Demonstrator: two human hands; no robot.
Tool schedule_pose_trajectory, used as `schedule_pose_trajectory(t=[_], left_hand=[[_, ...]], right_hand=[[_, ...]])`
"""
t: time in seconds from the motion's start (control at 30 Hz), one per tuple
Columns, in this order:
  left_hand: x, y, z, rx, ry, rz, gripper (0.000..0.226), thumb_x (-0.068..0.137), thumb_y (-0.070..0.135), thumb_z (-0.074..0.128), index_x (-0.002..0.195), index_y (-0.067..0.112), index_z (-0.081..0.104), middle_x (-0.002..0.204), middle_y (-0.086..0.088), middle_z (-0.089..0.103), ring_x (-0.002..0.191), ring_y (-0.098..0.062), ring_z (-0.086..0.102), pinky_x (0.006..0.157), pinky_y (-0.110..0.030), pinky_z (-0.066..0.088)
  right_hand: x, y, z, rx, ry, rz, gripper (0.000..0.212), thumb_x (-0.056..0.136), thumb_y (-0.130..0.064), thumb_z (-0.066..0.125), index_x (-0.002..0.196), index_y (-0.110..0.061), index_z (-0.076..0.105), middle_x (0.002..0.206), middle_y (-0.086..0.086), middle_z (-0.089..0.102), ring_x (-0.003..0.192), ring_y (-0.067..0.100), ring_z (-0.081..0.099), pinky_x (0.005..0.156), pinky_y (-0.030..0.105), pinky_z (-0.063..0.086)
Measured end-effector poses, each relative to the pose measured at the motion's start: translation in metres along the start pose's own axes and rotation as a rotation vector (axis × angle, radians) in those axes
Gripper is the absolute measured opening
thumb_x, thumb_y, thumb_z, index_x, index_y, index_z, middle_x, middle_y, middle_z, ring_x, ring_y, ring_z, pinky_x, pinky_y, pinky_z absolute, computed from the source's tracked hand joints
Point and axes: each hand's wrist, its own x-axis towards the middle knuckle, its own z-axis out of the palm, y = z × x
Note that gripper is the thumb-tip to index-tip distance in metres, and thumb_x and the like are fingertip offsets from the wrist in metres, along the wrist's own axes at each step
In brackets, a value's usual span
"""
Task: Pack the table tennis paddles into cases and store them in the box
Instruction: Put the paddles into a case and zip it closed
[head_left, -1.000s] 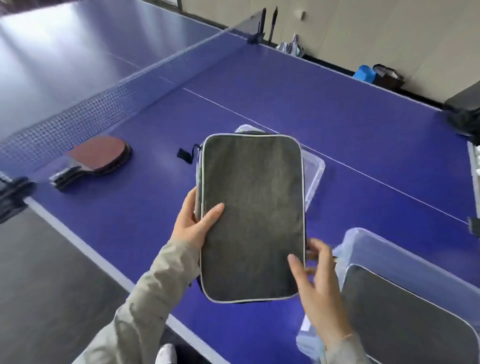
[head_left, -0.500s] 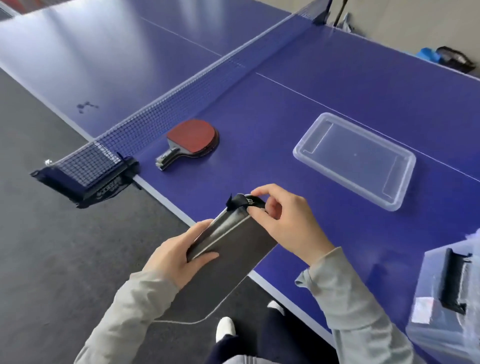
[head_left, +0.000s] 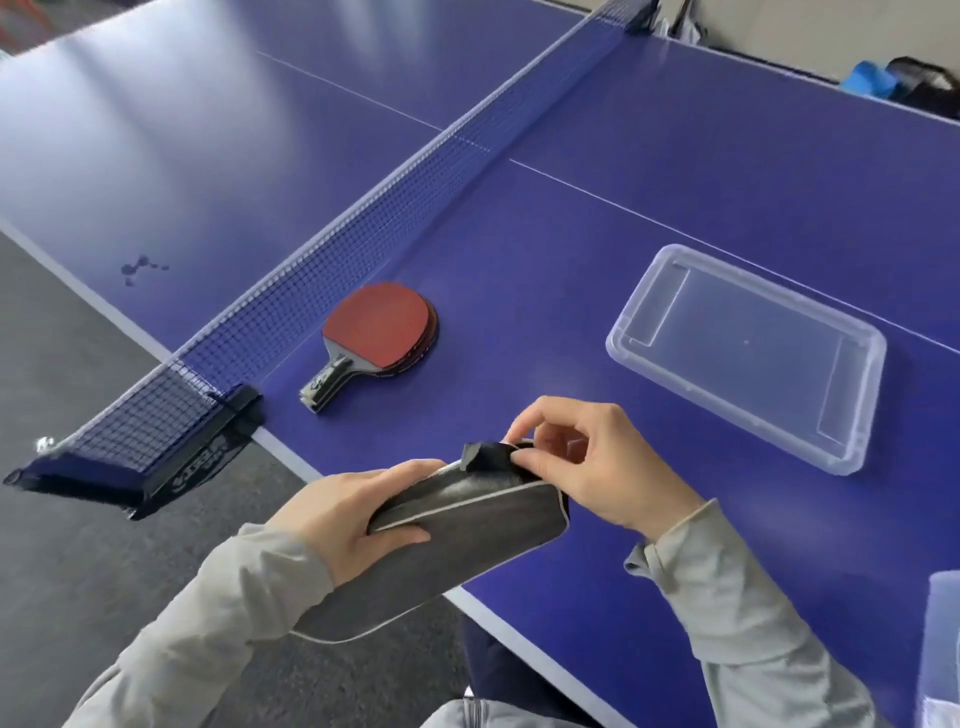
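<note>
Grey case (head_left: 457, 540) clamped in left hand (head_left: 343, 519) at 6 o'clock, right hand (head_left: 587, 467) pinching its black tab (head_left: 485, 454); paddles (head_left: 376, 338) stacked on tabletop (head_left: 675, 171) (11 o'clock), clear lid (head_left: 748, 353) at 2.

Red paddles (head_left: 378, 332), grey case (head_left: 457, 535), blue table (head_left: 675, 171).

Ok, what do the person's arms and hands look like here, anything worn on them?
Both arms wear loose light grey long sleeves with plain cuffs at the wrists. The left hand and right hand are bare: no gloves, and no rings or watch that I can see.
</note>
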Motion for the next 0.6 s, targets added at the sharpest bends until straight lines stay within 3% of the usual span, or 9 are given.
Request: schedule_pose_trajectory(t=[0.1,0.2,0.27,0.4,0.5,0.6], left_hand=[[0.03,-0.006,-0.004,-0.01,-0.059,0.029,0.057,0.084,0.055,0.057,0.136,0.049,0.034,0.117,0.034,0.055,0.107,-0.001,0.057,0.09,-0.02,0.044],[0.055,-0.008,-0.003,-0.007,-0.056,0.075,0.056,0.084,0.051,0.061,0.135,0.045,0.039,0.114,0.031,0.058,0.105,-0.003,0.058,0.086,-0.018,0.042],[0.067,-0.007,-0.003,-0.047,-0.062,0.073,0.056,0.083,0.046,0.065,0.133,0.043,0.042,0.108,0.031,0.058,0.102,-0.006,0.06,0.086,-0.019,0.043],[0.091,-0.009,-0.013,-0.226,-0.087,0.114,0.049,0.08,0.034,0.073,0.117,0.049,0.046,0.097,0.014,0.069,0.088,-0.011,0.064,0.085,-0.028,0.048],[0.105,-0.014,-0.025,-0.367,-0.017,0.132,0.049,0.074,0.029,0.077,0.106,0.054,0.05,0.096,0.019,0.066,0.088,-0.004,0.062,0.083,-0.014,0.045],[0.117,-0.018,-0.037,-0.543,-0.011,0.138,0.052,0.073,0.023,0.079,0.101,0.057,0.052,0.095,0.016,0.068,0.083,-0.004,0.063,0.077,-0.01,0.046]], right_hand=[[0.014,0.013,-0.004,-0.113,0.106,-0.014,0.013,0.08,-0.01,0.066,0.076,-0.022,0.064,0.058,-0.006,0.056,0.056,0.009,0.049,0.057,0.014,0.04],[0.022,0.026,-0.013,-0.143,0.208,0.112,0.015,0.077,-0.011,0.066,0.072,-0.023,0.058,0.057,-0.008,0.056,0.054,0.007,0.05,0.055,0.016,0.042],[0.021,0.037,-0.019,-0.117,0.331,0.162,0.017,0.077,-0.011,0.067,0.07,-0.021,0.054,0.058,-0.007,0.057,0.054,0.006,0.051,0.055,0.014,0.042],[0.014,0.065,-0.027,-0.128,0.622,0.322,0.019,0.078,-0.011,0.066,0.068,-0.019,0.052,0.058,-0.005,0.06,0.055,0.009,0.056,0.056,0.016,0.044],[0.002,0.085,-0.027,0.015,0.739,0.541,0.019,0.08,-0.009,0.065,0.069,-0.019,0.054,0.057,-0.004,0.061,0.054,0.016,0.061,0.057,0.031,0.052],[-0.014,0.091,-0.018,0.281,0.846,0.612,0.016,0.083,-0.008,0.063,0.072,-0.017,0.056,0.053,-0.004,0.061,0.043,0.01,0.053,0.044,0.024,0.042]])
